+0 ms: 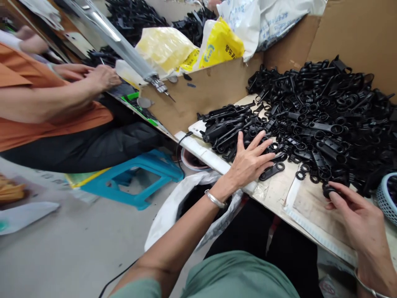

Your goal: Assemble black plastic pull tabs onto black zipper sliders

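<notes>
A large heap of black plastic parts (325,111), flat arms with ring ends, covers the work table (279,194). My left hand (251,159) lies flat with fingers spread on the heap's near edge, touching loose pieces. A single flat arm piece (272,171) lies just right of that hand. My right hand (356,215) is lower right, its fingertips pinched on a small black round part (328,191) on the table surface. A silver bangle (215,199) sits on my left wrist.
Cardboard walls (198,95) stand behind and left of the table. A white bag (176,203) hangs open below its edge. Another person in orange (46,107) works at the left, beside a blue stool (139,178). A basket rim (386,198) shows at the right edge. Yellow bags (217,45) lie behind.
</notes>
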Action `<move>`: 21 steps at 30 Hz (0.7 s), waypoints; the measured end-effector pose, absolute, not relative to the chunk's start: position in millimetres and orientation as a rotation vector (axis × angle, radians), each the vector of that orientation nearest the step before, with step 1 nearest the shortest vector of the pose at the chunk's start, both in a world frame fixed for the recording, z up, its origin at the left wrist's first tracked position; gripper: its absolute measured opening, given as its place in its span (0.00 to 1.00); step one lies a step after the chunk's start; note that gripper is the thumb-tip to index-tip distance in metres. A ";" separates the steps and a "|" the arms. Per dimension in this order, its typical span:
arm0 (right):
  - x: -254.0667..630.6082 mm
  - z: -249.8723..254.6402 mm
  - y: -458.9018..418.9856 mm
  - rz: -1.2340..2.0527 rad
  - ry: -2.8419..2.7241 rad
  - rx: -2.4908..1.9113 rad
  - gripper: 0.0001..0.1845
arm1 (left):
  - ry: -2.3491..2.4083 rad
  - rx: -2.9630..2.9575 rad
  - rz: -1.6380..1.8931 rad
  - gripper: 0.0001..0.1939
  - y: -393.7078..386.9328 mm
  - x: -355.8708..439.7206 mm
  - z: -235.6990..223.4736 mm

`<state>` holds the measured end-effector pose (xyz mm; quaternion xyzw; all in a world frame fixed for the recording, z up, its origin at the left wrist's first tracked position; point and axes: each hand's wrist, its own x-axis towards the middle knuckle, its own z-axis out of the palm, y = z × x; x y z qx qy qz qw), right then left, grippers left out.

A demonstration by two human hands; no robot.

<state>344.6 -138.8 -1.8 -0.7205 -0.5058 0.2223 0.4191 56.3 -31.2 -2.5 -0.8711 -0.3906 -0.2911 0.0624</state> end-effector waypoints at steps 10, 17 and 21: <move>338.8 -0.5 -154.3 1.094 -0.756 -1.308 0.21 | -1.029 -2.807 -0.269 0.18 38.5 155.0 31.8; 352.6 -12.9 -170.2 0.658 -1.073 -1.589 0.21 | -1.134 -2.927 -0.584 0.21 41.4 150.6 37.5; 349.7 -12.6 -170.5 0.320 -1.364 -1.577 0.18 | -1.277 -3.031 -1.390 0.12 -8.5 147.3 45.7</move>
